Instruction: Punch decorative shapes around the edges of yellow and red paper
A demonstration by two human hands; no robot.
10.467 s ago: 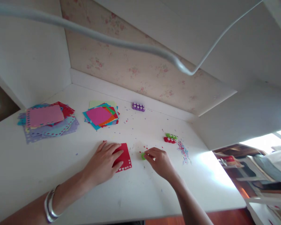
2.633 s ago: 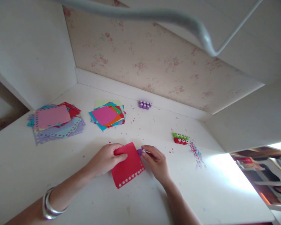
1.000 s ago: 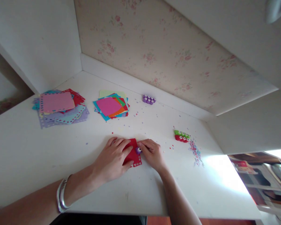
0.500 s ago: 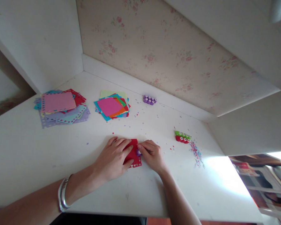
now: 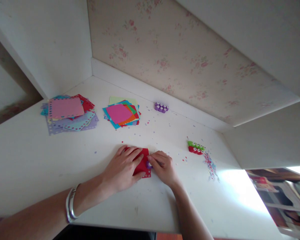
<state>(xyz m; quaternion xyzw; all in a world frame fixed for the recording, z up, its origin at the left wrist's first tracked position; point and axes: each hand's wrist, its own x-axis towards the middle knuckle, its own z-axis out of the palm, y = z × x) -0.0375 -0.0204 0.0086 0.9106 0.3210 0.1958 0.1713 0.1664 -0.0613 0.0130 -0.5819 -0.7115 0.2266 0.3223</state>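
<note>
A red sheet of paper (image 5: 143, 162) lies on the white desk, with small punched shapes along its lower right edge. Across it my left hand (image 5: 125, 166) rests flat, fingers spread, pressing it down. At the sheet's right edge my right hand (image 5: 163, 166) is closed on a small purple paper punch (image 5: 149, 164), partly covered by the thumb and fingers. Similar punches stand farther off: a purple group (image 5: 161, 107) by the wall, and a green row beside a red row (image 5: 196, 150) at the right.
Punched, mostly pastel sheets (image 5: 66, 107) are piled at the left. Nearer the middle lies a stack of coloured paper (image 5: 120, 114). A heap of confetti (image 5: 210, 165) sits at the right, with loose bits scattered over the desk (image 5: 102, 206). A wallpapered panel (image 5: 162, 63) rises behind.
The view has shifted slightly. Both hands stay in nearly the same place on the red paper, and the purple punch remains at its right edge.
</note>
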